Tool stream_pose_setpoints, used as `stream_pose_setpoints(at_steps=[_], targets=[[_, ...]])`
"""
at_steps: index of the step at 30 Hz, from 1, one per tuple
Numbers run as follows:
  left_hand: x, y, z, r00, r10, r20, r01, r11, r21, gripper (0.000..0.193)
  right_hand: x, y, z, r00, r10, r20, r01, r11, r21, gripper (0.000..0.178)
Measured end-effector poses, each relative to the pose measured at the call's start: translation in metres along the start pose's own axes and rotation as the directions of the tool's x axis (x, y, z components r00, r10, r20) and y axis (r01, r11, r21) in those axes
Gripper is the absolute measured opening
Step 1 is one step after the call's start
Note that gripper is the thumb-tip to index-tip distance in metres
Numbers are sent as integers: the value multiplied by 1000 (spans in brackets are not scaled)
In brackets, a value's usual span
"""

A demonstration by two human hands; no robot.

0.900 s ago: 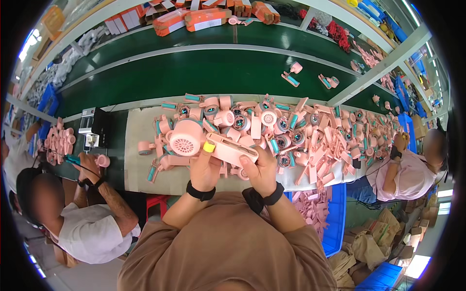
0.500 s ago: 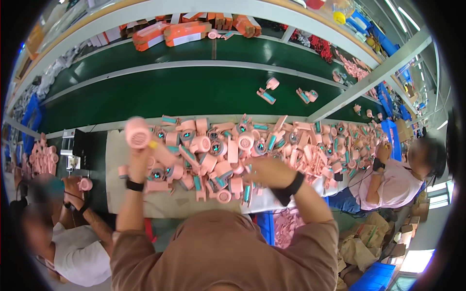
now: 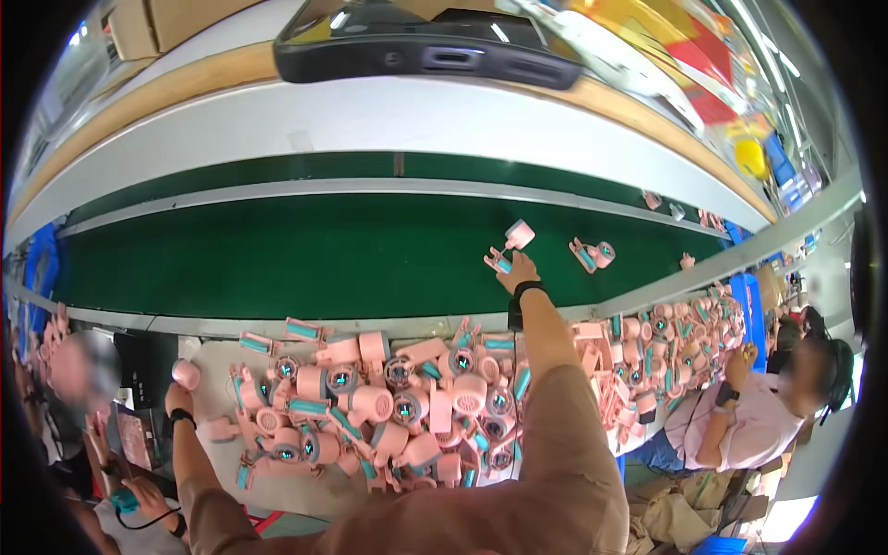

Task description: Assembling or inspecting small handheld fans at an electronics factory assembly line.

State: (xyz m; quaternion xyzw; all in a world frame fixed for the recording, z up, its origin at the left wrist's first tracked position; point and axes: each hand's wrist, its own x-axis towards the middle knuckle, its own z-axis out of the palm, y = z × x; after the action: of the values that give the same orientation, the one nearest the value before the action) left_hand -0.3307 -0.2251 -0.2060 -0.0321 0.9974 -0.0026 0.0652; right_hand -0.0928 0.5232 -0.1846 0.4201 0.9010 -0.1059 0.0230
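Observation:
My left hand [image 3: 178, 400] is closed round a pink handheld fan [image 3: 186, 373] at the left end of the worktable; its fingers hide the lower part of it. Stretched far forward over the green conveyor belt [image 3: 277, 250], my right hand [image 3: 522, 270] has its fingers closed at an opened pink handheld fan [image 3: 520, 234]. That fan's round head hangs by a wire from a handle half with a teal cell [image 3: 502, 265]. A heap of pink fan parts [image 3: 375, 404], some with lit round displays, lies between my arms.
Another opened fan [image 3: 593, 255] lies on the belt farther right. A shelf edge [image 3: 185, 120] crosses above the belt, with a black phone [image 3: 425, 60] on it. One co-worker sits at the right [image 3: 754, 398], another at the left [image 3: 139, 504]. A slanted grey post [image 3: 684, 277] stands at right.
My right hand has moved from the heap forward onto the belt and taken hold of the opened fan. My left hand has shifted left and nearer with its fan. The view has tilted.

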Motion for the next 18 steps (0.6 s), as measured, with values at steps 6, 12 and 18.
stream_pose_setpoints(at_steps=[6,12,18], targets=[[-2,1,5,958,7,-287,-26,998,-60,47,6,-7,-2,985,18,170,-34,996,88,53],[-135,179,-102,799,600,-42,16,-91,-996,31,-98,-70,-95,925,-184,333,-177,565,806,29],[-267,281,-129,579,810,99,572,-316,-757,52,-293,-151,-143,864,-500,-51,426,676,601,39]])
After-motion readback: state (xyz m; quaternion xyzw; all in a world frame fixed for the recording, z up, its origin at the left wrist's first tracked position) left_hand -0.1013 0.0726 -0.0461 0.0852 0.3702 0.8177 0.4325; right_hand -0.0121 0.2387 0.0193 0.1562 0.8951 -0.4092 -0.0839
